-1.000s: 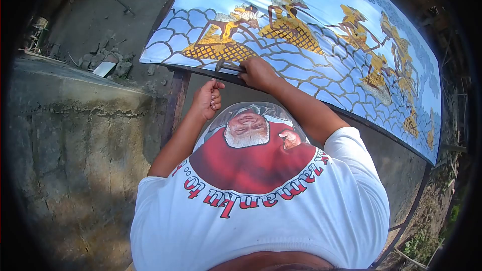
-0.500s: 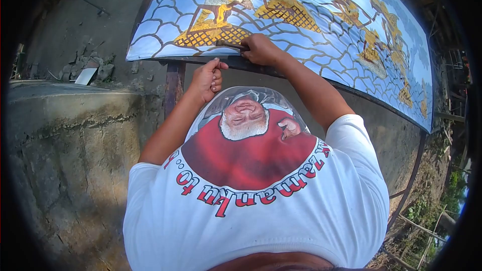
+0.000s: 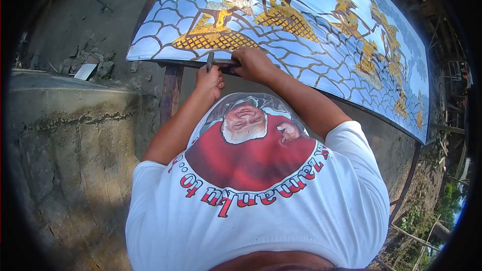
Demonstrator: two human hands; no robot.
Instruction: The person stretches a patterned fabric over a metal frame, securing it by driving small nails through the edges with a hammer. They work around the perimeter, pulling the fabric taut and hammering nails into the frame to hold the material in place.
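A painted cloth (image 3: 241, 35) with gold figures and brown scale-like lines on pale blue lies stretched over a dark frame. At its near edge my right hand (image 3: 253, 64) is wrapped round the handle of a hammer (image 3: 210, 62), whose head stands by the frame's edge. My left hand (image 3: 210, 82) is closed just below the hammer head, at the frame's edge. Whatever its fingers pinch is too small or hidden to make out.
A wooden leg (image 3: 171, 90) holds up the frame on the left. Below left is a concrete wall (image 3: 75, 135). Rubble (image 3: 103, 65) lies on the ground beyond it. Sticks and plants are at the lower right.
The hammer has swung from lying over the cloth to the frame's edge above my left hand. My right hand has moved slightly left and down; my left hand is a little lower.
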